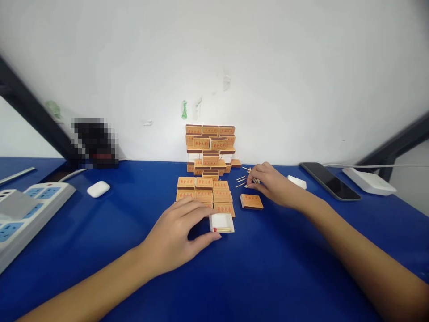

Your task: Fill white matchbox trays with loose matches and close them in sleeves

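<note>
My left hand (181, 230) grips a white matchbox tray (221, 220) between thumb and fingers. A few red-tipped matches (224, 230) lie along the tray's near side. To the right, my right hand (268, 181) has its fingertips pinched on a match at a small pile; how many it holds is hard to see. Loose matches (240, 180) lie beside those fingers. An orange matchbox (252, 202) rests just below my right hand. Rows of flat matchboxes (204, 183) lie beyond the tray, partly covered by my left hand.
Behind the rows, a tiered stack of matchboxes (210, 157) stands against the white wall (150, 67). A power strip (40, 210) and a white earbud case (98, 189) lie left. On the right are a phone (330, 181), a white block (296, 182) and a white device (368, 181) with a cable.
</note>
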The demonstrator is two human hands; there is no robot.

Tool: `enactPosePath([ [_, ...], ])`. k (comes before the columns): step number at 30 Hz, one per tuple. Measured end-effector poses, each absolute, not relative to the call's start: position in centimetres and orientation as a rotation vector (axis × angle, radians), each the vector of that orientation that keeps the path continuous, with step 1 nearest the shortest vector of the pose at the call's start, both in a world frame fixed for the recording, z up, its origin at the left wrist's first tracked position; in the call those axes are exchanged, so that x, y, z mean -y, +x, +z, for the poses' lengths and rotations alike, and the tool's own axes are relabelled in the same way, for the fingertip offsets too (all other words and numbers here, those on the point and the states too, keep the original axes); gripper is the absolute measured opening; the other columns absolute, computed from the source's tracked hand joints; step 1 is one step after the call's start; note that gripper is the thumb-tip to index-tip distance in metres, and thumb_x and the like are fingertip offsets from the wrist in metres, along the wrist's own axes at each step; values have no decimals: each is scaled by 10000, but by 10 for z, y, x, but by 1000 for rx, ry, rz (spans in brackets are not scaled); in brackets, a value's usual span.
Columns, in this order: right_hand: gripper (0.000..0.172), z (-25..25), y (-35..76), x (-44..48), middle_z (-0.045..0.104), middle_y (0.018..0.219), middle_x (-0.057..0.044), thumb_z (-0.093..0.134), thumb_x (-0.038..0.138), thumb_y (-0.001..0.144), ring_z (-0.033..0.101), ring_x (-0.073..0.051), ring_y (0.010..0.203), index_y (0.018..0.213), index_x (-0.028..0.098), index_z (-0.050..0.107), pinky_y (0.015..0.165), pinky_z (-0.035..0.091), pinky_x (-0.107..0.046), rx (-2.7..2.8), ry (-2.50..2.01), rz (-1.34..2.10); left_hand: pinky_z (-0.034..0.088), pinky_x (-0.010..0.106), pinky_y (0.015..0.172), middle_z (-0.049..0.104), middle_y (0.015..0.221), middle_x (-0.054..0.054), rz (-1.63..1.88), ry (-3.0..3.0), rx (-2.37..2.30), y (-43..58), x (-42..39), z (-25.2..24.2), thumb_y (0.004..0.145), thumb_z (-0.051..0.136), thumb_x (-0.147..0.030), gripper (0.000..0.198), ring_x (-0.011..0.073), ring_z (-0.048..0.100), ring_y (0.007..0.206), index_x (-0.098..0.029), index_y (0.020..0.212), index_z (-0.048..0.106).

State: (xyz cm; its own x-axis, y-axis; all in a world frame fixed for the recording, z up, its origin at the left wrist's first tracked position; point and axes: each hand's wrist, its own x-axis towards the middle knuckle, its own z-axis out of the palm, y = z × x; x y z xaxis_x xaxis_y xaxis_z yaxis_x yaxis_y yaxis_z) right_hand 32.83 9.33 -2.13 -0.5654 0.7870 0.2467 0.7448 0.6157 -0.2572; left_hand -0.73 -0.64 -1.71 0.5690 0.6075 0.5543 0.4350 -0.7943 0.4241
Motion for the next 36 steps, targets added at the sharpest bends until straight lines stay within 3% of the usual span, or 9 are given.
enactPosePath([
  [16,122,-26,331,-95,628,1085,-126,547,283,1043,518,-295,1031,1028,219,649,947,475,-476,2536,-1211,102,590,452,911,774,1088,80,1031,2573,-860,-7,6,-18,954,786,-317,321,259,711,1016,-186,1229,686],
  [29,116,-30,310,-92,641,1049,-114,556,256,1035,533,-292,1000,955,226,634,936,476,-464,2511,-1206,58,583,447,920,774,1109,80,1026,2570,-864,-8,7,-18,949,795,-323,332,257,705,1031,-179,1228,689],
  [32,90,-28,310,-93,640,1085,-130,596,306,1023,535,-313,1031,1017,224,632,937,484,-480,2503,-1236,28,583,449,924,774,1102,81,1022,2576,-860,-9,8,-18,952,791,-322,328,257,704,1027,-175,1226,690],
  [36,194,-26,312,-96,633,1189,-154,627,339,1011,528,-342,1109,1167,223,623,989,471,-515,2492,-1298,-8,588,442,901,772,1086,82,1024,2579,-850,-8,9,-18,956,784,-324,327,260,705,1014,-176,1232,688],
])
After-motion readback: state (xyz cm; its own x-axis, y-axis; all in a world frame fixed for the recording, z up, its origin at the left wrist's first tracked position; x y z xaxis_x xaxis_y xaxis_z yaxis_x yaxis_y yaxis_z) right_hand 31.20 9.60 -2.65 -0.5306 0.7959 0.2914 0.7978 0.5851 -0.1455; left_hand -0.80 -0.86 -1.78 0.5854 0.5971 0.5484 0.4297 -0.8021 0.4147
